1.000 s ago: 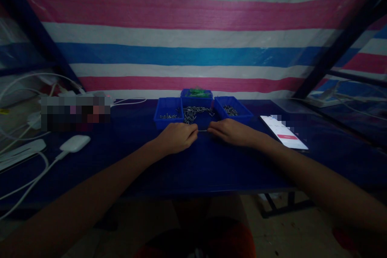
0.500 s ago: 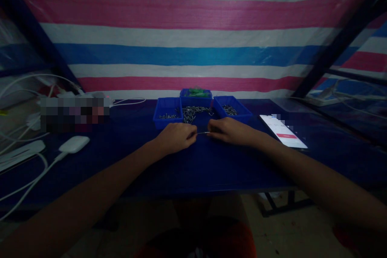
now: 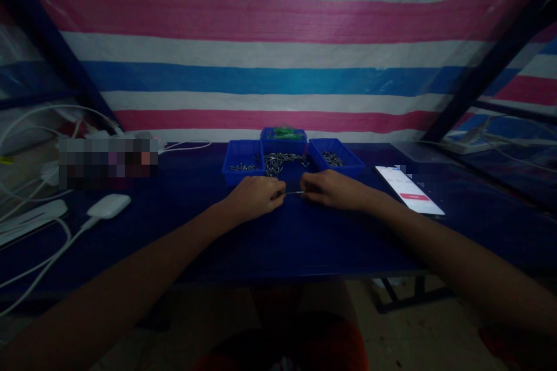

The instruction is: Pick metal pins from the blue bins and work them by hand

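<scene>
A thin metal rod (image 3: 295,192) spans the small gap between my two hands, low over the blue table. My left hand (image 3: 257,196) pinches its left end, fingers closed. The right end sits in the closed fingers of my right hand (image 3: 327,188). What kind of part the rod is, I cannot make out. Just beyond my hands lies a pile of small metal pins (image 3: 275,163). A left blue bin (image 3: 230,156) and a right blue bin (image 3: 348,163) flank the pile, each with similar metal pieces inside.
Behind the pile stands a blue bin (image 3: 266,138) with green material (image 3: 285,133) in it. A lit phone (image 3: 411,191) lies to the right. White cables and a white charger (image 3: 109,206) are on the left. A striped sheet (image 3: 278,23) hangs behind the table (image 3: 270,249).
Both hands keep hold of the thin rod in nearly the same place. The whole view has shifted very slightly.
</scene>
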A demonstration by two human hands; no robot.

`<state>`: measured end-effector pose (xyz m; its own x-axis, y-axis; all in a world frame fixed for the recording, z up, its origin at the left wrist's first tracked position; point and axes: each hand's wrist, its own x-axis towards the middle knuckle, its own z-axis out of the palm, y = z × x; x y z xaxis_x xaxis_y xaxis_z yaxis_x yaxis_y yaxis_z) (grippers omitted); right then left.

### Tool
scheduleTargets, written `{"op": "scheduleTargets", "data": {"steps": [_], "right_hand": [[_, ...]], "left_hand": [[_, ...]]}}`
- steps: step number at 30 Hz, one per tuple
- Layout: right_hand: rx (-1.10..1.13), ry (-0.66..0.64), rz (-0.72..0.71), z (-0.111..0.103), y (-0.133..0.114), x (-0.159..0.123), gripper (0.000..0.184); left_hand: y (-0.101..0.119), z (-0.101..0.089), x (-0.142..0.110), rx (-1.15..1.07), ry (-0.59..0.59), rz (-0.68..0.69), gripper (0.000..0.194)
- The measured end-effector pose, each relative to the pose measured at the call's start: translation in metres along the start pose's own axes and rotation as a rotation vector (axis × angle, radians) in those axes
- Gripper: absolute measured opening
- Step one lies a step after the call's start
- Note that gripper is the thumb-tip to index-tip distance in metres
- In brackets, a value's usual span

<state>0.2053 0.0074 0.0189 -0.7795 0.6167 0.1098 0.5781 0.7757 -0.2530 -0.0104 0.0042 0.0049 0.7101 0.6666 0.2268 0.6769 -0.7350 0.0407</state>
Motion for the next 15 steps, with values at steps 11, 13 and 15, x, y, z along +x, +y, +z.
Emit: {"op": "scheduleTargets", "data": {"steps": [11,13,15], "right_hand": [[-0.077,0.030,0.045,0.0010,0.0038,0.0015,0.021],[-0.080,0.025,0.049,0.0012,0.0035,0.0018,0.023],[-0.066,0.019,0.050,0.0015,0.0032,0.0020,0.024]], "left_hand": [[0.0031,-0.0025,-0.0001,0.025,0.027,-0.014,0.026],[0.0036,-0.0031,0.0001,0.038,0.031,-0.013,0.027],[0.0039,-0.0033,0.0003,0.050,0.024,-0.015,0.027]]}}
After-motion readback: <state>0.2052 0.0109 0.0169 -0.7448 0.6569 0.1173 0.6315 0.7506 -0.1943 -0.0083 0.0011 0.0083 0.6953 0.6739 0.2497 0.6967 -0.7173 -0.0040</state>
